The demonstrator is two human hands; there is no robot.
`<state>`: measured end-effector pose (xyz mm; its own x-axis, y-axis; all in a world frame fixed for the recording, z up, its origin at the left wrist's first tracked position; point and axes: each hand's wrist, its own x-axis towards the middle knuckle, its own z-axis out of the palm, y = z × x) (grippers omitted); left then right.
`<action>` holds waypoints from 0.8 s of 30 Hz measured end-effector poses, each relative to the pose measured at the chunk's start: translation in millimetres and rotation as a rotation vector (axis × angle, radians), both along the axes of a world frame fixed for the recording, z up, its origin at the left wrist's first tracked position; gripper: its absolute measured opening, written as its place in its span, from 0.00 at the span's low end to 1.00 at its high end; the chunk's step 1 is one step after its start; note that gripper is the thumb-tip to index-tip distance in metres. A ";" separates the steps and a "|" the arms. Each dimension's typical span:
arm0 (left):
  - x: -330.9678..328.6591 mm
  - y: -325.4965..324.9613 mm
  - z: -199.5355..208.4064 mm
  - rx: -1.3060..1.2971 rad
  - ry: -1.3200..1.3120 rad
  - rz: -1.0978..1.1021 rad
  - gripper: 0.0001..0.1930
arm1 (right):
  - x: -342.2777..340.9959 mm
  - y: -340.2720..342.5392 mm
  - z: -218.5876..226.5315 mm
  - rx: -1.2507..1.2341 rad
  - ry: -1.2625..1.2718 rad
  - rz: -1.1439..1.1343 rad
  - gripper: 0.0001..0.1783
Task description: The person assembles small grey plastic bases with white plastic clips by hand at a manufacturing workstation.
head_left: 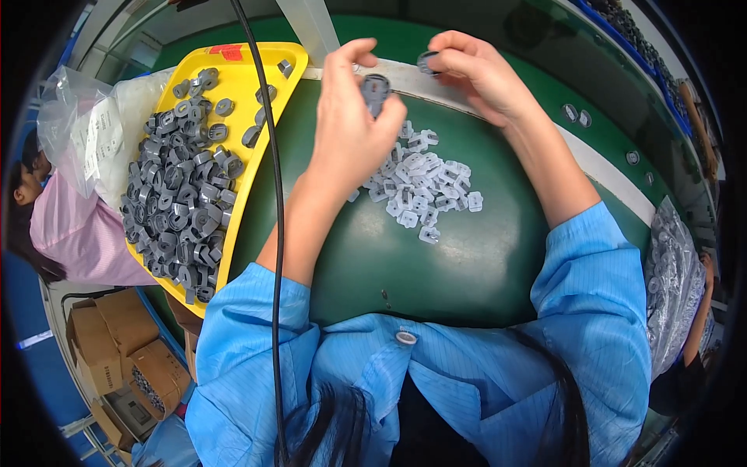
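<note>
My left hand (354,105), raised over the far side of the green table, is closed on a dark grey plastic housing (375,92) with an oval opening on its face. To the right, my right hand (476,71) pinches a small round grey part (426,62) between thumb and fingers. The two parts are apart from each other. Below and between my wrists lies a loose pile of small pale grey plastic clips (424,183). On the left stands a yellow tray (288,66) heaped with dark grey plastic housings (183,202).
A black cable (274,233) hangs in front of the tray and my left arm. Beyond the pale rail, a green belt (552,86) carries a few small round parts (577,115). Clear bags (675,280) stand right, cardboard boxes (109,342) lower left. Other people sit at both sides.
</note>
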<state>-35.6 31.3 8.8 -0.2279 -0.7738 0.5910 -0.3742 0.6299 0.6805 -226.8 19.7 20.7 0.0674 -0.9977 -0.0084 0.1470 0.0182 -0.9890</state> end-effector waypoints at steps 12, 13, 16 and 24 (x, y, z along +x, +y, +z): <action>23.6 -3.9 4.8 0.514 0.119 -0.210 0.18 | -28.1 35.6 6.2 -0.344 0.623 0.415 0.07; 23.1 -5.4 4.1 0.517 0.107 -0.217 0.19 | -21.4 44.8 12.4 -0.343 0.761 0.451 0.09; 24.4 -9.6 -2.0 0.496 0.074 -0.203 0.19 | -16.5 43.2 2.2 -0.411 0.870 0.453 0.11; 24.8 -8.8 2.4 0.632 0.069 -0.208 0.14 | 1.0 29.0 -10.2 -0.378 0.758 0.275 0.07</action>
<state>-10.8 22.5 11.2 -0.3875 -0.9202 0.0563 -0.2308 0.1560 0.9604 -225.8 48.7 10.5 0.4154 -0.8919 0.1787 -0.5108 -0.3913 -0.7655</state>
